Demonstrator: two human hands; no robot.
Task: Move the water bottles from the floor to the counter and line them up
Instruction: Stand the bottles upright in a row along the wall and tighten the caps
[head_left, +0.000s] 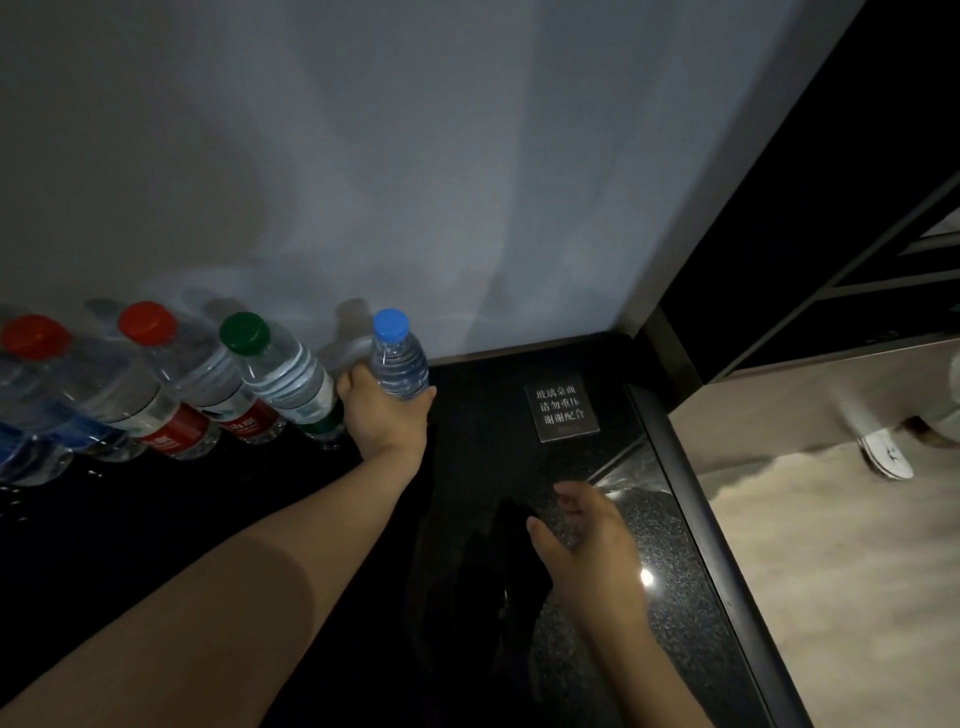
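Head cam looking down on a glossy black counter (467, 545), speckled like granite where the light catches it on the right. Left hand (383, 418) is wrapped round the lower half of the blue-capped bottle (397, 361), small, clear, ribbed plastic, upright at the right end of the row. Its base is hidden by the fingers, so can't tell if it's touching down. Just beside it is the green-capped bottle (285, 379), then the red-capped bottles (189, 366) further left, all along the pale wall (415, 156). Right hand (589, 535) hovers over the counter, fingers loose, holding nothing. A small square plaque (563, 411) lies flat near the corner.
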